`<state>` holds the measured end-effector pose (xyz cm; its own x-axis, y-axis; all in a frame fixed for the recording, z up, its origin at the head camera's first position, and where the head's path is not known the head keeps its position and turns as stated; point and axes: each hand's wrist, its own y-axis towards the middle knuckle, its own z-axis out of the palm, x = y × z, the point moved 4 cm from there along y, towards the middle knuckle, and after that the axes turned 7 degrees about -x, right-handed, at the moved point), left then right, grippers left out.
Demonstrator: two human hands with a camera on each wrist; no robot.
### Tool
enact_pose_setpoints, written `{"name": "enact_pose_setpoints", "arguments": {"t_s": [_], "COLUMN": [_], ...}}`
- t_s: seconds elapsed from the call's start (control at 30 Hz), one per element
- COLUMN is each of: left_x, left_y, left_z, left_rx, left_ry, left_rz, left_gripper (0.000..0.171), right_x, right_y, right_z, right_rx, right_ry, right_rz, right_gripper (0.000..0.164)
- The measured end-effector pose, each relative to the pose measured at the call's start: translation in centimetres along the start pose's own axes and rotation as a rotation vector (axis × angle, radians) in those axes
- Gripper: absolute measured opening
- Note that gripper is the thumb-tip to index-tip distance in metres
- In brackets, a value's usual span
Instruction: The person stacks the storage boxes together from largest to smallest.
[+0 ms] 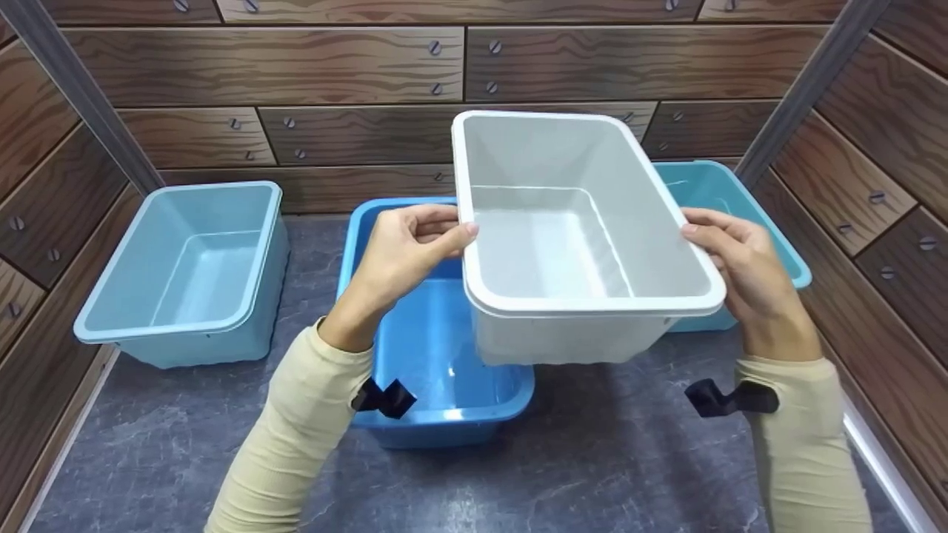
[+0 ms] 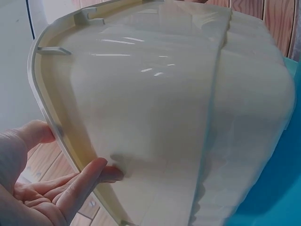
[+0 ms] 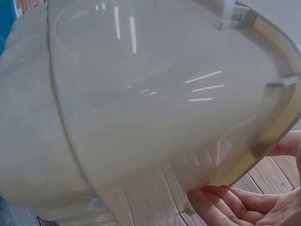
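Both hands hold up a white plastic bin [image 1: 548,244] by the rims of its two long sides, its open top tilted toward the head camera. The left hand [image 1: 404,248] grips the left rim, thumb on top and fingers underneath. On the opposite rim, the right hand [image 1: 740,255] does the same with its thumb over the edge. From below, the left wrist view has the bin's smooth outer wall [image 2: 141,108] with fingertips against it under the lip. Inside, the bin holds nothing. A blue bin [image 1: 437,348] stands on the floor below, partly hidden by the white one.
A light blue bin [image 1: 259,296] stands at the left on the dark marbled surface [image 1: 592,459]. Behind the right hand is a teal bin [image 1: 770,237], partly covered by the white bin. Wood-patterned walls [image 1: 281,66] enclose the back and both sides.
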<state>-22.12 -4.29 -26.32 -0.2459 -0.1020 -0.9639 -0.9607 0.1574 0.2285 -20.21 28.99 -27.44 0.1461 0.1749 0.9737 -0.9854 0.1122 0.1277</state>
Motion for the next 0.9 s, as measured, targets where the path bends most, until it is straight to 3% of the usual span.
{"name": "enact_pose_setpoints", "arguments": {"t_s": [0.53,0.77,0.9], "left_x": [0.4,0.5,0.5], "left_y": [-0.4,-0.6,-0.6], "left_z": [-1.1,-1.5,-1.6], "left_rx": [-0.005,-0.014,-0.023], "left_ry": [0.053,0.137,0.135], "left_rz": [-0.005,0.031,0.042], "left_gripper": [0.034,0.037,0.038], "right_x": [-0.2,-0.1,-0.1], "right_y": [0.0,0.0,0.1], "right_z": [1.0,1.2,1.3], "right_rx": [0.013,-0.001,-0.002], "right_ry": [-0.020,-0.036,-0.046], "right_rz": [0.003,0.007,-0.001], "right_gripper": [0.028,0.026,0.025]}}
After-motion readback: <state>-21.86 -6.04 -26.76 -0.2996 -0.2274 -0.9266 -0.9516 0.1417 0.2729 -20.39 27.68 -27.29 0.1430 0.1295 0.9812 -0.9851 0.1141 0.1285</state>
